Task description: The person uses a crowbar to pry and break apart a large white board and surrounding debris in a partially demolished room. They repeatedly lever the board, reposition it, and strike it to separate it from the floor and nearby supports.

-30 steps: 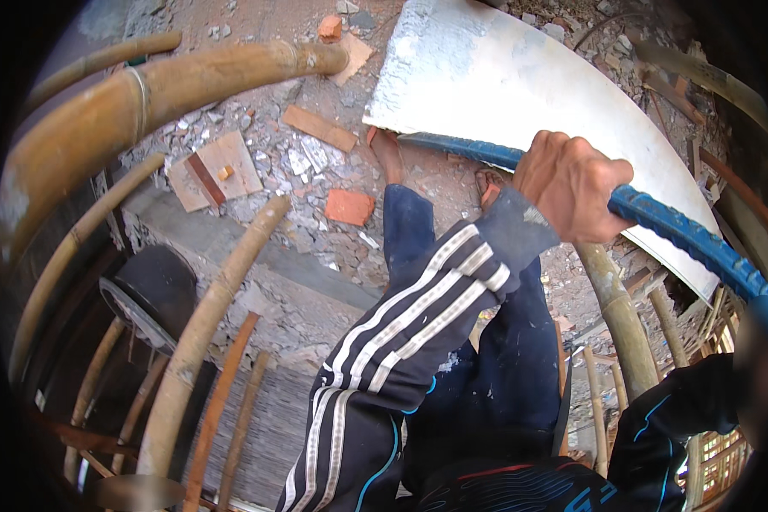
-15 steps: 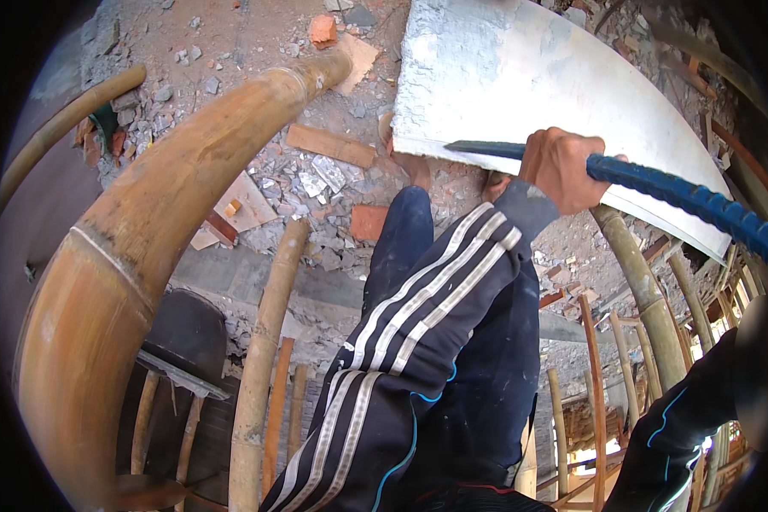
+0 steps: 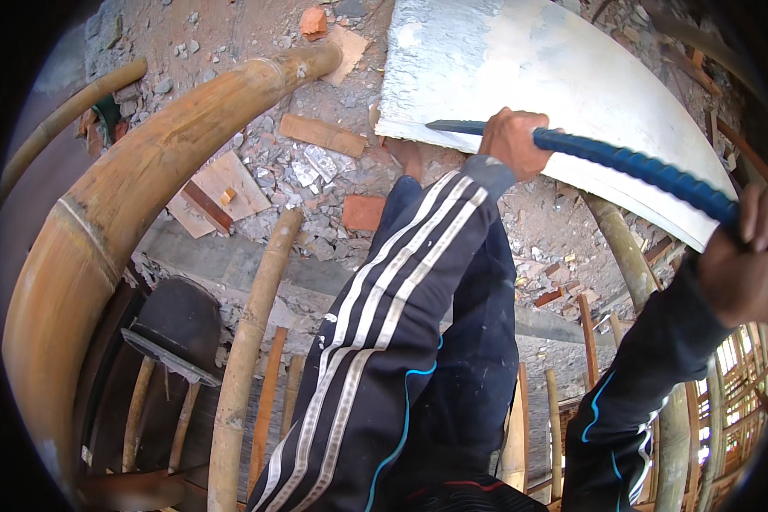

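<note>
My left hand (image 3: 515,143) is wrapped round a blue ribbed steel bar (image 3: 631,166) near its dark tapered tip. Further back along the bar, at the right edge, my right hand (image 3: 742,264) curls its fingers over it. The bar slants across a large white slab (image 3: 486,64) with a rough, broken left edge. Its tip appears just above the slab's near edge; whether it touches cannot be told. My bare foot (image 3: 405,155) stands by the slab's near left corner.
A thick bamboo pole (image 3: 154,179) rises close on the left; another bamboo pole (image 3: 252,367) stands nearer the middle. Rubble (image 3: 303,175) and brick pieces (image 3: 364,212) cover the ground. A dark pan (image 3: 179,320) sits low left. Several bamboo poles (image 3: 619,247) stand at the right.
My left hand and the bar's tip have shifted left and slightly up over the slab. My right hand has come up into view, gripping the bar's rear part. The whole view has shifted slightly.
</note>
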{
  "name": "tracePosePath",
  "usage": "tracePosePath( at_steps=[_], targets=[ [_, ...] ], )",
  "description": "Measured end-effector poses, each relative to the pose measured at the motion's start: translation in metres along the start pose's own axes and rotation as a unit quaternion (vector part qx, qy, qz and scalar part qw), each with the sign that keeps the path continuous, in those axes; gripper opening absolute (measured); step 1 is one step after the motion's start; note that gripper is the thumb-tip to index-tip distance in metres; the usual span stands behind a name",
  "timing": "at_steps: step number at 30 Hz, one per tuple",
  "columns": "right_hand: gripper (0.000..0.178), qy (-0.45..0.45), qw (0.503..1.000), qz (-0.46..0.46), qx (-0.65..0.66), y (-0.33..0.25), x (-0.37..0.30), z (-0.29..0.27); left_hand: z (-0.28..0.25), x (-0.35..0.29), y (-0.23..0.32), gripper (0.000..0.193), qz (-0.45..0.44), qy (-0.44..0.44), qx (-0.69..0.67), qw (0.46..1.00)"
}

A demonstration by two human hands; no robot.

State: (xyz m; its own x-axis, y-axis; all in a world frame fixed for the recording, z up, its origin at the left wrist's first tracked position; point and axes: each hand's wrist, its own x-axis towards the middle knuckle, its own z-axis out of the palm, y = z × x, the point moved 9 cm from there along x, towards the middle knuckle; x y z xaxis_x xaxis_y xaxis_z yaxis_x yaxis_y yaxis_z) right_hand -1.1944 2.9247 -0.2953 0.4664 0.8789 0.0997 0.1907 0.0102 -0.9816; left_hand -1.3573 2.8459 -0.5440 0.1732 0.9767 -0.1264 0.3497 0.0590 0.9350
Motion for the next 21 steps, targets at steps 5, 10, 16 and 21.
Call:
tracePosePath(
  at_steps=[5,10,16,21],
  targets=[
    [0.016,-0.011,0.993,-0.011,0.118,-0.027,-0.101,-0.062,0.013,-0.055,0.028,0.033,0.081,-0.037,0.025,0.996],
    [0.016,0.200,0.972,0.119,-0.030,-0.023,-0.204,-0.144,0.029,-0.104,0.033,0.018,0.074,-0.079,0.028,0.994],
    [0.039,0.059,0.992,0.097,0.057,-0.026,-0.144,-0.123,0.023,-0.083,0.095,0.025,0.119,-0.052,-0.049,0.990],
    [0.028,-0.158,0.979,-0.008,0.127,-0.042,-0.023,-0.042,0.008,0.001,0.122,0.030,0.135,-0.043,-0.039,0.989]
  ],
)
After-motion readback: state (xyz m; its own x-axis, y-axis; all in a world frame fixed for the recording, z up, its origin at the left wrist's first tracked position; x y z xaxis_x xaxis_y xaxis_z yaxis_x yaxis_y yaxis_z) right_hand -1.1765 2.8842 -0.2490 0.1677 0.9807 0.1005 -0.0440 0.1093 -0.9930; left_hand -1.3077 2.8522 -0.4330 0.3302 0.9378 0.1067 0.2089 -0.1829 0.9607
